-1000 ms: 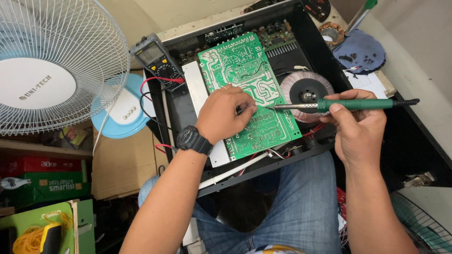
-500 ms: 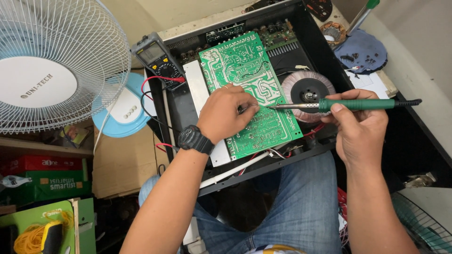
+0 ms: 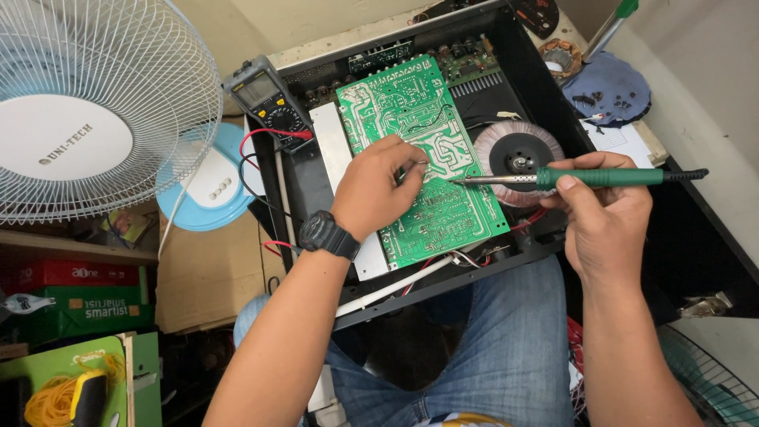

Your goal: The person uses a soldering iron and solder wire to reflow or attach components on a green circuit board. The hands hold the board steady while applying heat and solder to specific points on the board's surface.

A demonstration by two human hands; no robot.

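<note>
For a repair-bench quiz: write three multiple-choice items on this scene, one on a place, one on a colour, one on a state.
1. Where does the multimeter lie?
A. at the chassis's far-left corner
B. on the person's lap
C. on the round transformer

2. What colour is the soldering iron handle?
A. red
B. green
C. yellow

3. What is the right hand doing?
A. resting empty
B. gripping the iron
C. holding the fan

Answers: 1 A, it sits beside the circuit board; 2 B, green grip; 3 B, fingers wrap the handle while the left hand rests on the board.

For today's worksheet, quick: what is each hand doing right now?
Left hand: closed, fingertips pinched on the green circuit board.
Right hand: closed around the green soldering iron.
</note>
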